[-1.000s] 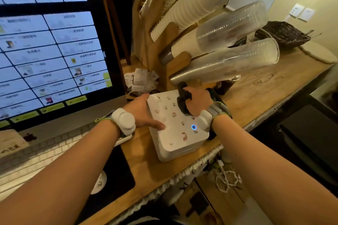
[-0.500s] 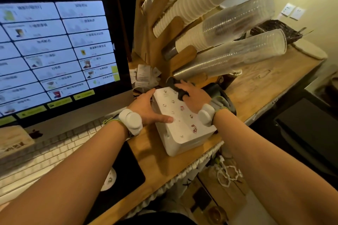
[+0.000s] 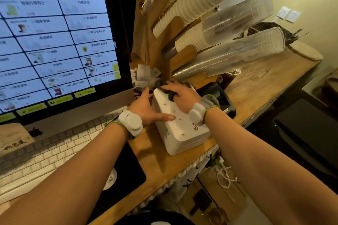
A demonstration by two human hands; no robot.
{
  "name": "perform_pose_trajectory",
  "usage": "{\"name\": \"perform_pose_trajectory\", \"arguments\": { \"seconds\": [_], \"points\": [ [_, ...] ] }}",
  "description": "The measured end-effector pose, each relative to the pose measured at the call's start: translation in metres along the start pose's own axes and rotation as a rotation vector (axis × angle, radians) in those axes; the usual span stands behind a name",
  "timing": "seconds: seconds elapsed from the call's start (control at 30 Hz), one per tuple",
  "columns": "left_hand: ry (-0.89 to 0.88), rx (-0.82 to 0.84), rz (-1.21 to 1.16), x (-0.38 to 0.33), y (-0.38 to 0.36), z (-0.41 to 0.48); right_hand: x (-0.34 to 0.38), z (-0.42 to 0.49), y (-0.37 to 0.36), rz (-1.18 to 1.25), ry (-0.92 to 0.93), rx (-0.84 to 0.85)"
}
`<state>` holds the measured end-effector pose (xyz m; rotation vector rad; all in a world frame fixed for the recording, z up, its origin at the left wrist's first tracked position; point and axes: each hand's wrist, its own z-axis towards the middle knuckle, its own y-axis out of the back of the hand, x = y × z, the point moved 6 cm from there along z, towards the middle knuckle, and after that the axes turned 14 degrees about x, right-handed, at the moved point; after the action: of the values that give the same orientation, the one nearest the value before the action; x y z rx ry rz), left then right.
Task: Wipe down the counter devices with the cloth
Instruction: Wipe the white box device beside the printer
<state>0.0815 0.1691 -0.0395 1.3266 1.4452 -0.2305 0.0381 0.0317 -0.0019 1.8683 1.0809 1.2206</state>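
**Cloth down on the white box, both grips on it**

Here's the white device, a small box dotted with tiny stickers, sitting near the front edge of the wooden surface, just right of the keyboard. The dark cloth is at the far end of the box's top, and the right grip is flat on it. Fingers are spread and fairly straight, pressing the cloth down rather than bunching it, and dark fabric shows between and beyond them.

Over on the other side, the left grip braces the box. It is open, with the thumb laid across the top face and the fingers running along the left wall toward the back. Each wrist carries a pale round band unit.

Behind the box there's a heap of paper receipts at the foot of the lit monitor. A black device sits just beside the box on its right. Long stacks of paper and clear plastic cups slant out of a wooden rack above.
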Motion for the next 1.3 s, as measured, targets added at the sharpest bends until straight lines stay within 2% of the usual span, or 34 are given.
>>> {"name": "perform_pose_trajectory", "arguments": {
  "seconds": [0.1,0.17,0.23,0.3,0.37,0.43,0.53,0.6,0.67,0.77,0.83,0.9,1.0,1.1,1.17,1.3],
  "points": [
    [-0.058,0.076,0.021,0.000,0.003,-0.002,0.018,-0.010,-0.011,0.042,0.161,0.130],
    [-0.061,0.141,0.036,0.001,0.009,0.000,0.005,-0.022,-0.012,0.079,0.187,0.143],
    [-0.041,0.153,0.048,0.000,0.015,0.002,-0.021,-0.032,-0.003,0.089,0.108,0.065],
    [-0.027,0.083,0.006,-0.005,0.020,0.003,-0.042,-0.032,0.009,0.072,-0.022,-0.087],
    [-0.057,0.015,-0.017,-0.016,0.022,0.003,-0.044,-0.029,0.009,0.073,-0.113,-0.147],
    [-0.095,-0.031,-0.024,-0.025,0.025,0.003,-0.025,-0.025,-0.001,0.043,-0.068,-0.089],
    [-0.114,-0.035,-0.090,-0.031,0.028,0.005,0.005,-0.038,-0.025,0.039,0.181,0.093],
    [-0.122,-0.034,-0.062,-0.032,0.028,0.003,0.001,-0.055,-0.027,0.103,0.247,0.191],
    [-0.138,-0.045,0.016,-0.034,0.028,0.003,-0.020,-0.063,-0.017,0.170,0.166,0.177],
    [-0.134,-0.058,0.032,-0.035,0.025,0.005,-0.051,-0.060,0.006,0.126,-0.093,-0.075],
    [-0.139,-0.064,0.039,-0.036,0.023,0.006,-0.046,-0.053,0.007,0.077,-0.194,-0.127],
    [-0.165,-0.062,0.065,-0.043,0.020,0.006,-0.024,-0.050,-0.004,0.007,-0.107,-0.040],
    [-0.173,-0.057,0.079,-0.047,0.019,0.007,0.001,-0.060,-0.028,0.057,0.164,0.107],
    [-0.156,-0.037,0.170,-0.048,0.017,0.010,-0.015,-0.075,-0.025,0.198,0.192,0.199],
    [-0.155,-0.037,0.237,-0.049,0.014,0.010,-0.038,-0.077,-0.013,0.222,0.085,0.132],
    [-0.105,-0.069,0.359,-0.049,0.011,0.010,-0.062,-0.073,0.006,0.215,-0.139,-0.152]
  ]
}}
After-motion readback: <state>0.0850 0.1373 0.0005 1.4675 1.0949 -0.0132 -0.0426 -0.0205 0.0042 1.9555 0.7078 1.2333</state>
